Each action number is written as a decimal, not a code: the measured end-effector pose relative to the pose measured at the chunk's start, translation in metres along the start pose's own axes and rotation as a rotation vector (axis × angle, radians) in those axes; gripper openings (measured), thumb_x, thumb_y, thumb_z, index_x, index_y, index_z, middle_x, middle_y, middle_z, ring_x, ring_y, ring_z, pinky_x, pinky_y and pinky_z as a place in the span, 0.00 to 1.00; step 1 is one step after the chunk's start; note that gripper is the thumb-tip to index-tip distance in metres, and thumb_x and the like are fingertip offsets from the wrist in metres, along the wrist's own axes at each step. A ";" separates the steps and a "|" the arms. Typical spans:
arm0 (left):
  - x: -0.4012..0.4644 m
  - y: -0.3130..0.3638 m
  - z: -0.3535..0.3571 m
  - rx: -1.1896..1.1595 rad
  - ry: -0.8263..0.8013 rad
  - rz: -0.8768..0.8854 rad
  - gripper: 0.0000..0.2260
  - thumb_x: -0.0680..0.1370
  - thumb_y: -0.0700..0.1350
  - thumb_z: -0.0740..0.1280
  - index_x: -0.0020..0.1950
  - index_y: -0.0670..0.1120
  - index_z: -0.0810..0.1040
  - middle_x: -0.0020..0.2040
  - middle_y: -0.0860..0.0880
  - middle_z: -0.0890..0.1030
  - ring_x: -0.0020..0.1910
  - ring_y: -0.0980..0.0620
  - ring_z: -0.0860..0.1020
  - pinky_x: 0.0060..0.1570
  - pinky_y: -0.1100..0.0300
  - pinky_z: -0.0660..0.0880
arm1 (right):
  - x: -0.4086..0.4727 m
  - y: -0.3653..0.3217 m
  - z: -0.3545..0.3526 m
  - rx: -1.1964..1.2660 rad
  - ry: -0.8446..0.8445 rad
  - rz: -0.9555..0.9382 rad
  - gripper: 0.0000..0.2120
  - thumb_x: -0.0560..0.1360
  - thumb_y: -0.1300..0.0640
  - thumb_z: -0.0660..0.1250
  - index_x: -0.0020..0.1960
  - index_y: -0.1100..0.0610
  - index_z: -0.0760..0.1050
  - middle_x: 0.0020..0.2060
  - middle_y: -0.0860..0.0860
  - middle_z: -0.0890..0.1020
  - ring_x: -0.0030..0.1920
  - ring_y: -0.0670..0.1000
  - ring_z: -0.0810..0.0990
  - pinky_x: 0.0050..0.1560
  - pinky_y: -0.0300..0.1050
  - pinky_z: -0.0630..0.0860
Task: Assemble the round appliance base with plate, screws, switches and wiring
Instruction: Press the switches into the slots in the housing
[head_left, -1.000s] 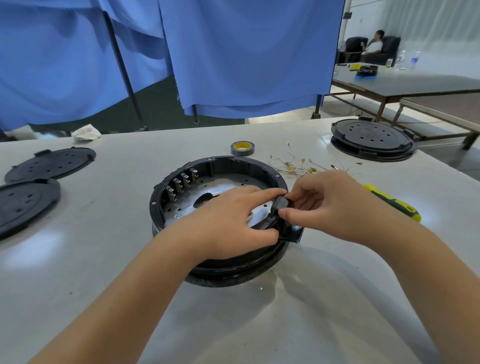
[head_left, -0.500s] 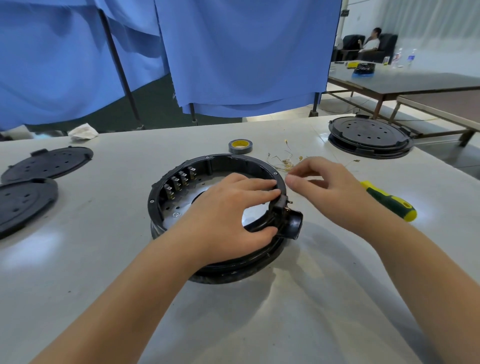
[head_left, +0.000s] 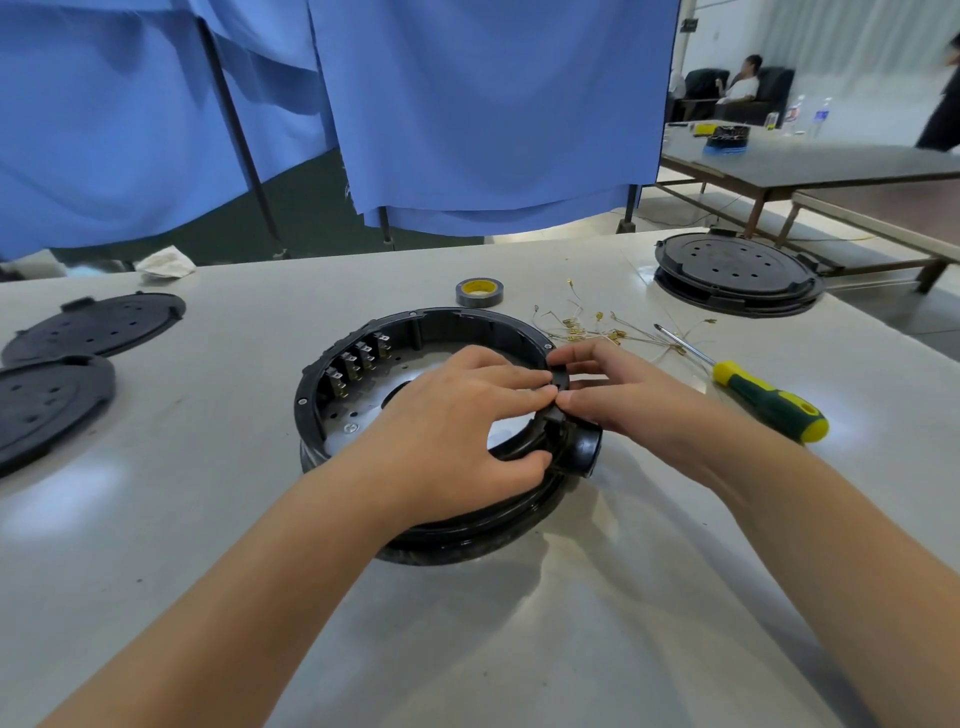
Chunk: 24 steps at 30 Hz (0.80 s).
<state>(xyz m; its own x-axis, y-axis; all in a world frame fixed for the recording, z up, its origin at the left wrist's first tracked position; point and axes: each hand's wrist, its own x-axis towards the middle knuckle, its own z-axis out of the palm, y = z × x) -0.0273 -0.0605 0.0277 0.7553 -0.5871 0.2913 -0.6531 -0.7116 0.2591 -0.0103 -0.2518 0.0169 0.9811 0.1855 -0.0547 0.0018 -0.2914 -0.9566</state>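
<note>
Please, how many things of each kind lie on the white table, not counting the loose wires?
Open round black appliance base: 1
Flat black round perforated plates: 2
Closed black round base: 1
Grey tape roll with yellow core: 1
Yellow-green handled screwdriver: 1
Total: 6

The base (head_left: 415, 332) rim is gripped by the left hand (head_left: 457, 415) and pinched by the right hand (head_left: 623, 395); a screwdriver (head_left: 763, 402) lies right of the base.
</note>
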 end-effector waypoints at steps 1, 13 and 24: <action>0.000 0.001 0.000 0.011 -0.010 0.000 0.24 0.72 0.58 0.64 0.69 0.57 0.75 0.67 0.64 0.74 0.67 0.60 0.65 0.66 0.56 0.68 | 0.000 0.000 0.000 -0.007 0.004 -0.008 0.16 0.74 0.64 0.66 0.55 0.45 0.72 0.59 0.49 0.74 0.57 0.49 0.77 0.62 0.49 0.74; -0.004 -0.002 0.000 -0.079 -0.002 -0.036 0.25 0.72 0.59 0.67 0.69 0.56 0.75 0.66 0.63 0.75 0.67 0.61 0.68 0.66 0.54 0.69 | -0.001 0.005 -0.004 -0.016 -0.033 -0.044 0.16 0.74 0.61 0.68 0.56 0.43 0.73 0.60 0.48 0.75 0.58 0.48 0.77 0.64 0.51 0.73; -0.006 0.000 -0.001 -0.045 0.072 0.010 0.18 0.72 0.56 0.70 0.61 0.53 0.82 0.60 0.62 0.80 0.60 0.59 0.73 0.59 0.55 0.74 | 0.003 0.008 -0.008 0.008 -0.083 -0.022 0.20 0.72 0.63 0.70 0.58 0.44 0.72 0.60 0.49 0.73 0.59 0.49 0.75 0.64 0.51 0.72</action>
<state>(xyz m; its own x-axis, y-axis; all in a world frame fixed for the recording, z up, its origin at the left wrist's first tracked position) -0.0319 -0.0567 0.0271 0.7436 -0.5639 0.3592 -0.6639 -0.6865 0.2966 -0.0059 -0.2606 0.0117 0.9616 0.2686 -0.0571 0.0211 -0.2795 -0.9599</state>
